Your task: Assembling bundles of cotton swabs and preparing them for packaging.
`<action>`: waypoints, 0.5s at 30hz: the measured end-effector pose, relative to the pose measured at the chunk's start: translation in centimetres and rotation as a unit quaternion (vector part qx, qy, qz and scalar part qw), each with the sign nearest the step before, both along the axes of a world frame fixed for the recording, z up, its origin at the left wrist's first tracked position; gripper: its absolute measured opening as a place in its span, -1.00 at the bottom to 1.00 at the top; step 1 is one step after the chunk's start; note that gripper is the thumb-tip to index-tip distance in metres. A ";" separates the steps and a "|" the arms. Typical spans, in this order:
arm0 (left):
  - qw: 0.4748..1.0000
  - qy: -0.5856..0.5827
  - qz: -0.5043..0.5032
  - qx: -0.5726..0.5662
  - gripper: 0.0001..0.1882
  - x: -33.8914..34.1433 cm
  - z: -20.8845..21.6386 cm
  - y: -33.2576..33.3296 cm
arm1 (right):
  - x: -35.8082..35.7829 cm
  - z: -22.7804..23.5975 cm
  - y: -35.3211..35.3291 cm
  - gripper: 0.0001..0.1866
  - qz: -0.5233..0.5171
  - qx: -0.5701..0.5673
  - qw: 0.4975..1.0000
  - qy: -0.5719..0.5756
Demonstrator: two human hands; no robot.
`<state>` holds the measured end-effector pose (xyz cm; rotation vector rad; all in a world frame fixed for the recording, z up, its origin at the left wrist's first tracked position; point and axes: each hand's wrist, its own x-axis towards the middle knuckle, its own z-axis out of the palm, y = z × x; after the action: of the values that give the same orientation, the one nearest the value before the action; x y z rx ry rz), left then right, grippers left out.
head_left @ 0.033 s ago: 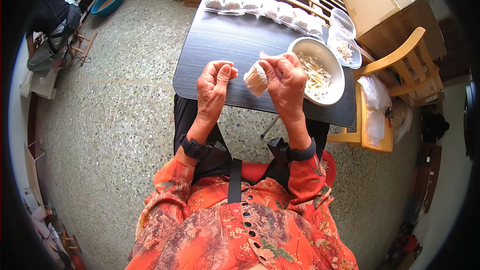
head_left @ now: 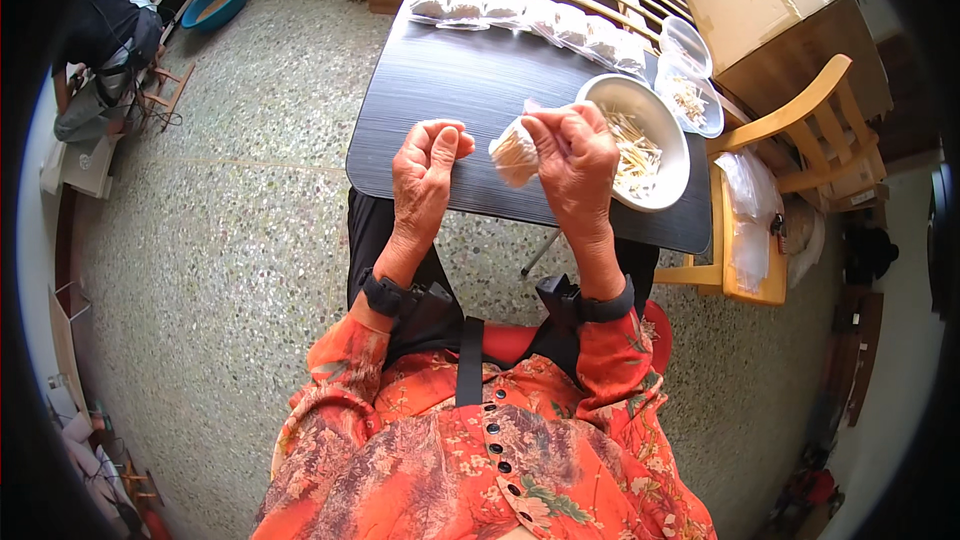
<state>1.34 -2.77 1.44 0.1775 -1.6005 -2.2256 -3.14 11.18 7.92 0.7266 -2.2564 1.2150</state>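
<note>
Above the near part of the dark table (head_left: 430, 80), my right hand (head_left: 580, 155) pinches the gathered top of a small clear plastic bag of cotton swabs (head_left: 515, 156). The bag hangs tilted to the left of the fingers, its bundle of thin sticks showing through. My left hand (head_left: 428, 165) is closed at the left, thumb pressed against curled fingers, apart from the bag; whatever it may hold is hidden. Right beside my right hand stands a white bowl (head_left: 680, 180) with loose cotton swabs (head_left: 632, 155) in it.
Several filled clear bags (head_left: 505, 6) line the table's far edge. A clear plastic tub (head_left: 708, 115) with more swabs sits beyond the bowl. To the right are a wooden chair (head_left: 715, 275) holding plastic bags (head_left: 750, 205) and a cardboard box (head_left: 770, 0). Another person (head_left: 110, 25) is far left.
My right hand and the bag of cotton swabs have shifted very slightly to the right and down. My left hand stays nearly where it was.
</note>
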 end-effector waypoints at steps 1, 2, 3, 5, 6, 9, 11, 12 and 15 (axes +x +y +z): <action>1.000 -0.001 0.002 0.000 -0.78 0.0 -0.1 -0.2 | 0.0 0.5 -0.2 -0.90 -0.007 -0.021 0.999 0.025; 1.000 -0.001 0.011 0.012 -0.78 0.0 -0.2 -0.4 | -0.2 0.2 -0.3 -0.90 0.000 -0.013 0.999 0.033; 1.000 0.000 0.015 0.024 -0.78 -0.1 -0.2 -0.4 | -0.5 -0.5 -0.1 -0.90 -0.001 -0.012 0.999 0.034; 0.999 0.003 0.012 0.030 -0.79 -0.2 -0.2 0.1 | -0.9 -2.0 0.2 -0.90 0.016 0.055 0.998 0.009; 0.999 0.003 0.015 0.036 -0.79 -0.1 -0.3 0.0 | -0.5 -1.7 0.0 -0.89 0.016 0.052 0.998 0.018; 0.997 0.017 0.015 0.068 -0.80 -0.1 -0.3 -0.2 | 0.4 -0.5 -0.4 -0.91 -0.003 0.021 0.999 0.048; 0.998 0.015 0.022 0.065 -0.80 -0.1 -0.5 -0.3 | 0.3 -1.1 -0.5 -0.91 -0.002 0.035 0.998 0.060; 0.998 0.013 0.027 0.060 -0.81 -0.2 -0.5 -0.3 | 0.0 -1.4 -0.6 -0.91 0.013 0.048 0.998 0.045; 0.997 0.020 0.016 0.075 -0.81 -0.2 -0.6 -0.2 | -0.1 -1.3 -0.4 -0.90 0.025 0.052 0.998 0.038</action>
<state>1.11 -3.01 0.86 0.1976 -1.4008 -2.3107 -3.20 10.75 6.61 0.8581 -2.2633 1.0805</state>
